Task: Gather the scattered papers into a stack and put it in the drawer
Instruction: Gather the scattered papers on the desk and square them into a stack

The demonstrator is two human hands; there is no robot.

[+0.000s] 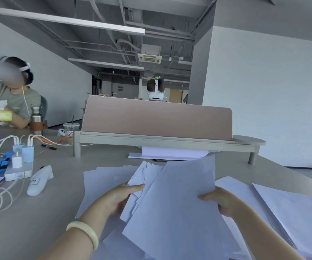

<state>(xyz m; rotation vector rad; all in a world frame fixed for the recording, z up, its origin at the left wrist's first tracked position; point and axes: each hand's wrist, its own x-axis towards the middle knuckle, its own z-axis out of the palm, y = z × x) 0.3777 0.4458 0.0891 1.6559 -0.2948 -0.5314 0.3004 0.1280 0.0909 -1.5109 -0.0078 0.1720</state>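
Both hands are closed on a loose bundle of papers (170,199), lifted and tilted up off the desk (44,212). The left hand (117,199) clamps the bundle's left edge, thumb lying across the top and fingers hidden underneath; the right hand (220,201) pinches the right edge the same way, thumb on the face of the top sheet. Holding it from both sides like that looks like the way to square the sheets, because the bundle is far from neat: corners fan out at the upper left, several sheets poking past the big top sheet at different angles.

Below and around the bundle more sheets lie flat on the desk. Some spread to the left under the left forearm, which wears a pale bangle (84,233); another overlapping heap (292,209) sits toward the desk's right edge. A further small pile (172,152) is tucked under the raised shelf (160,140) at the back of the desk, which carries a pink divider panel (157,117). So I'd judge the gathering to be only partway done.

Toward the desk's left edge there are chargers and cables (20,152) and a white labelled bottle (39,181) lying on its side, all clear of the papers. No drawer shows from here, so I can't say where the stack will go. Another person sits at the far left corner, busy with their own things.
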